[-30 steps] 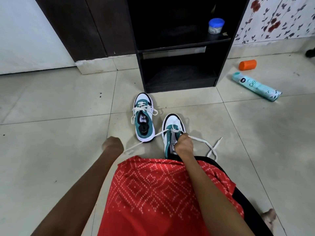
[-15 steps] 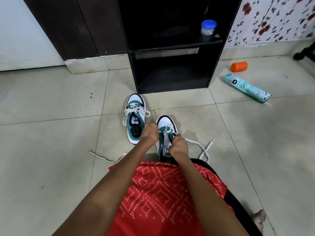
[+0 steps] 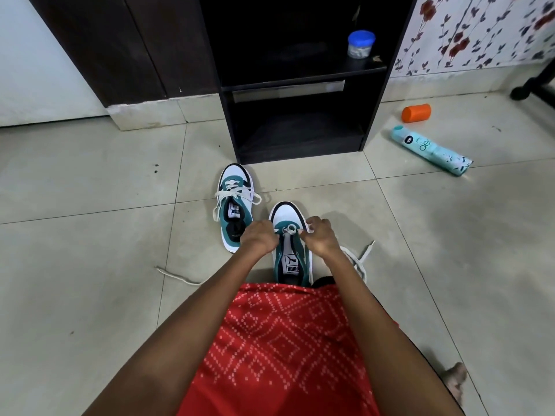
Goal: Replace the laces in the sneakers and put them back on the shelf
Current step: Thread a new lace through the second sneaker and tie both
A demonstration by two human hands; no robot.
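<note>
Sneaker (image 3: 292, 259) heel under garment (image 3: 285, 340); curled fingers (image 3: 313, 225) cover lace (image 3: 290, 229).

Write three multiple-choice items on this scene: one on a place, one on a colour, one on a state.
1. The jar stands: A on the shelf; B on a chair; C in a drawer.
2. Its lid is: A orange; B blue; C red.
3. The near sneaker's lace is: A tied in a bow; B part-threaded, ends loose; C missing.
Key: 1 A: it sits on the upper board. 2 B: plainly blue. 3 B: only the toe eyelets are laced; ends trail on the floor.
</note>
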